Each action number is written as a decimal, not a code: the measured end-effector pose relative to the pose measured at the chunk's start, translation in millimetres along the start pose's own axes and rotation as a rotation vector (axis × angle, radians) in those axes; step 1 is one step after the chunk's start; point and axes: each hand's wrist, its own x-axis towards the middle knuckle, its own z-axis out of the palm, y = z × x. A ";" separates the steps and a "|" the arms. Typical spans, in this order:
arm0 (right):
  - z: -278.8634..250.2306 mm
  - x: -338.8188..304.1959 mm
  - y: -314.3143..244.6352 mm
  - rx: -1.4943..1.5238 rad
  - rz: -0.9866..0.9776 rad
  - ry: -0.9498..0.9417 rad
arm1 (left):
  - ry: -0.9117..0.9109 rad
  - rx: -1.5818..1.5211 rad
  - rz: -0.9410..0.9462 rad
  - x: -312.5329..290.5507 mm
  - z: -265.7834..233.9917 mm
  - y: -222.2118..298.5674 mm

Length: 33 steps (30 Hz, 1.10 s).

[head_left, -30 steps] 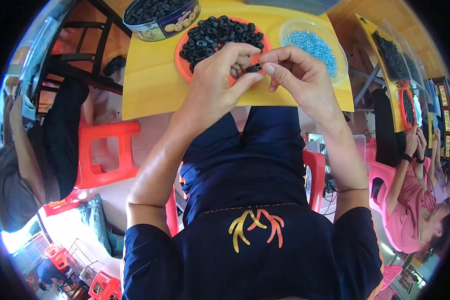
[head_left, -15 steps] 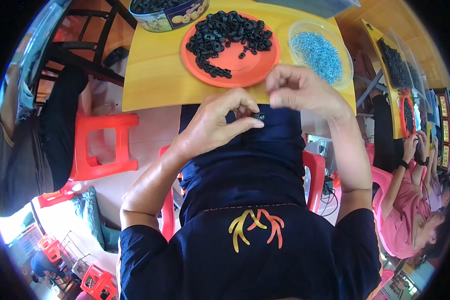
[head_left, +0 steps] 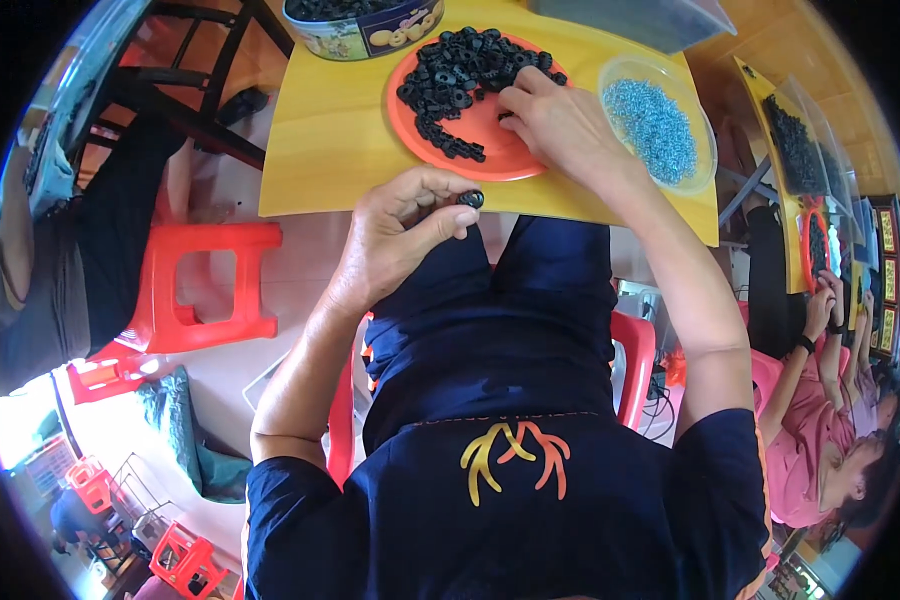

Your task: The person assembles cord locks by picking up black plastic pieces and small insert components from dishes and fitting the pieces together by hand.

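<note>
My left hand (head_left: 402, 228) is in front of the table's near edge, pinching a small round black plastic part (head_left: 472, 199) between thumb and forefinger. On the table, an orange plate (head_left: 515, 160) carries a heap of small black plastic parts (head_left: 460, 75), with a curved tail of them along its left side. My right hand (head_left: 565, 125) reaches over the plate's right side, its fingertips drawn together among the black parts. What they grip is mostly hidden. Right of that hand stands a clear round tub (head_left: 708, 150) holding many small shiny blue pieces (head_left: 652, 125).
A printed tin (head_left: 365, 38) of black parts stands at the back left of the yellow table (head_left: 315, 150), a clear plastic bin (head_left: 650, 20) at the back right. A red stool (head_left: 220, 325) and a seated person (head_left: 70, 250) are at left. Others work at a table on the right.
My right hand has moved up from near my left hand onto the orange plate. My left hand has shifted slightly left and up, still holding the black part.
</note>
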 end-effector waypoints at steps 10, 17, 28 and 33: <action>-42.7 -34.3 -15.3 1.185 0.251 0.088 | 0.078 -0.070 0.109 26.5 8.7 22.7; -50.5 -57.2 -22.8 1.380 0.206 0.206 | 0.069 -0.056 0.144 34.3 33.4 35.1; -55.0 -66.3 -29.9 1.364 0.175 0.311 | 0.063 -0.080 0.170 39.2 48.2 34.4; -57.0 -68.6 -34.8 1.309 0.182 0.310 | 0.075 -0.092 0.164 38.5 50.0 33.8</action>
